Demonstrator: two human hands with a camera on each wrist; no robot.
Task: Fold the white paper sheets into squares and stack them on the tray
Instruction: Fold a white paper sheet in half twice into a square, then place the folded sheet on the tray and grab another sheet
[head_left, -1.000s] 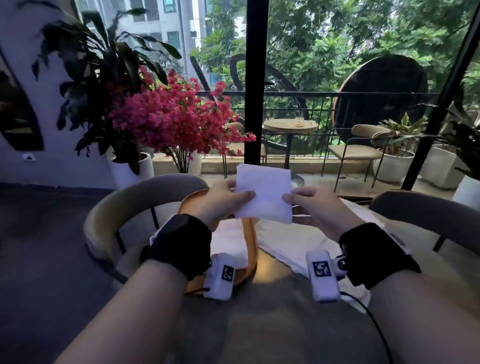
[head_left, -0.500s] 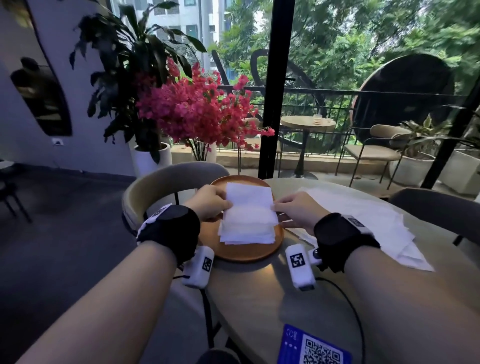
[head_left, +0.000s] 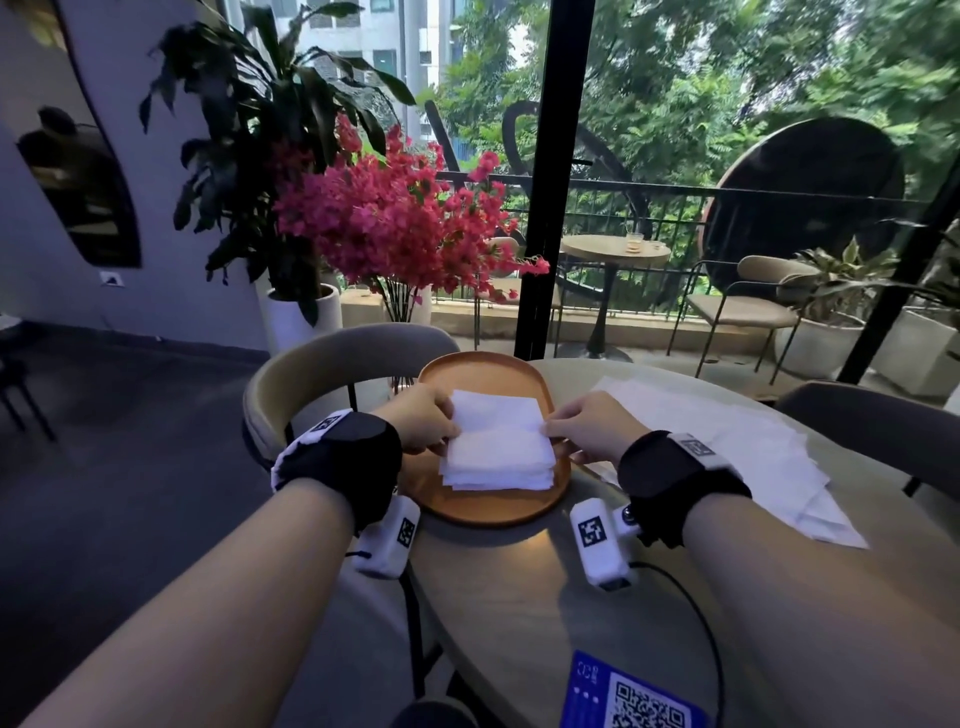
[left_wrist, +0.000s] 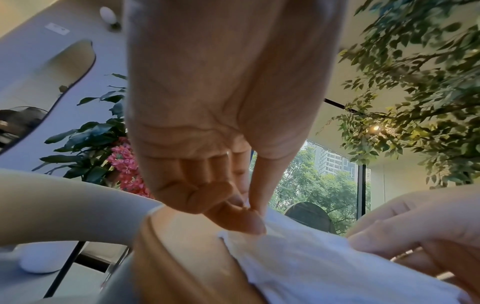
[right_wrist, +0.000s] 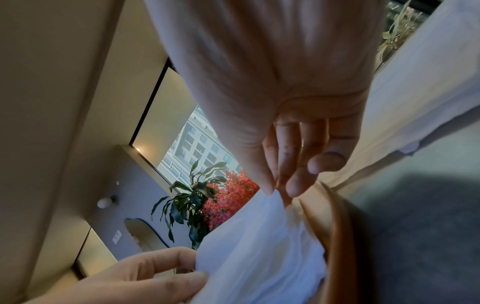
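Note:
A round wooden tray (head_left: 483, 371) sits at the table's left edge with a stack of folded white paper squares (head_left: 497, 465) on it. A folded white sheet (head_left: 493, 413) lies on top of the stack, its far half tilted up. My left hand (head_left: 423, 421) pinches the sheet's left edge between thumb and fingers (left_wrist: 244, 218). My right hand (head_left: 582, 426) pinches its right edge with thumb and fingertips (right_wrist: 272, 185). The tray rim (left_wrist: 155, 257) shows in the left wrist view and the tray rim (right_wrist: 337, 226) in the right wrist view.
A pile of unfolded white sheets (head_left: 737, 441) lies on the round table (head_left: 519, 597) to the right of the tray. A blue QR card (head_left: 634, 696) sits at the near edge. Curved chairs (head_left: 337, 364) stand left and right of the table. Potted flowers (head_left: 395, 223) stand behind.
Both hands have brought the folded sheet down from in front of me onto the stack on the tray. The head view has tilted down toward the table.

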